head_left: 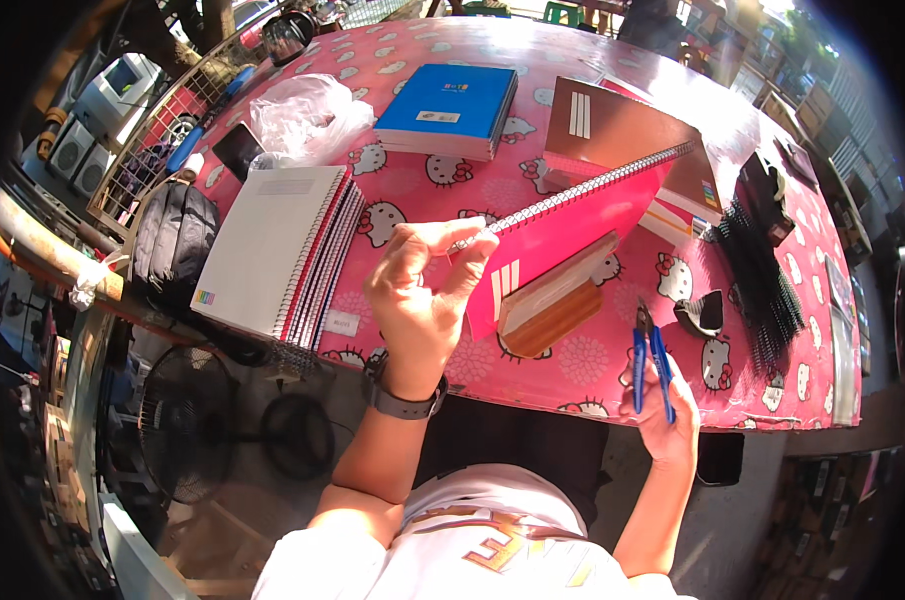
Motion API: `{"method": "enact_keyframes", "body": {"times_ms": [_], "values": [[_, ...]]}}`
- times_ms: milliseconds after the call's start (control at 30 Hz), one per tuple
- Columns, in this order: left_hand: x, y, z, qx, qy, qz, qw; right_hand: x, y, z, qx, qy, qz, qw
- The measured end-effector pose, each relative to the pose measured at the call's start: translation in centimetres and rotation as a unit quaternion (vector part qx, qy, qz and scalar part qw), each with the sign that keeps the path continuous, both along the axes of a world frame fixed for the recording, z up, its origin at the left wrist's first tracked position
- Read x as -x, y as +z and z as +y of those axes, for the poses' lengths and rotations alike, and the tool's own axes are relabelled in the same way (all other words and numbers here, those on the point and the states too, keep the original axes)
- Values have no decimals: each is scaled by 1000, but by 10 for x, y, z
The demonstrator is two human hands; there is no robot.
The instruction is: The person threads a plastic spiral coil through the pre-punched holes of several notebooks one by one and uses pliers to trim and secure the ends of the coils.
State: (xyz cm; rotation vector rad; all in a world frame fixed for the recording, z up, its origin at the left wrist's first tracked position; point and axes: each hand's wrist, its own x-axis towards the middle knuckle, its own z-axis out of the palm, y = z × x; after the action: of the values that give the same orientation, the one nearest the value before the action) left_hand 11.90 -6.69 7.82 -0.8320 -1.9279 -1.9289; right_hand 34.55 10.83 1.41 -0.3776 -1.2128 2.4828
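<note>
The left hand (420,285) is narrow: thumb and forefinger pinch the near end of the silvery spiral wire binding (583,192) of a bright pink rectangular notebook (573,240). The notebook is positioned above the near middle of the table, tilted, with its bound edge raised and running from the fingertips toward the upper right. A brown wooden block (553,318) sits directly in front of the cover; contact between the two cannot be confirmed.

The right hand (670,420) is wrapped around a pair of blue-handled metal pliers (640,368), tip pointing away from the body, near the table edge. The pliers are apart from the notebook.

Surrounding items on the pink patterned tablecloth (413,180):
- Left: a stack of white-covered spiral notebooks (273,245).
- Far middle: a stack of blue-covered books (448,105).
- Behind the pink notebook: brown-covered books (623,130).
- Right: a bundle of black binding coils (758,285) and a curved black strip (701,316).
</note>
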Motion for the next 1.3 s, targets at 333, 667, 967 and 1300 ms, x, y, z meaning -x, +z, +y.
{"method": "enact_keyframes", "body": {"times_ms": [333,667,967,1300], "values": [[1,-10,-7,-61,-96,-151,982,85,72,-67,-601,-52,41,797],[8,-20,-7,-83,-91,-17,992,91,75,-78,-669,-120,33,733],[3,-17,-6,-33,-44,77,996,75,87,-86,-146,117,-42,981],[1,-3,-6,111,147,216,959,55,48,-42,-448,-103,-53,887]]}}
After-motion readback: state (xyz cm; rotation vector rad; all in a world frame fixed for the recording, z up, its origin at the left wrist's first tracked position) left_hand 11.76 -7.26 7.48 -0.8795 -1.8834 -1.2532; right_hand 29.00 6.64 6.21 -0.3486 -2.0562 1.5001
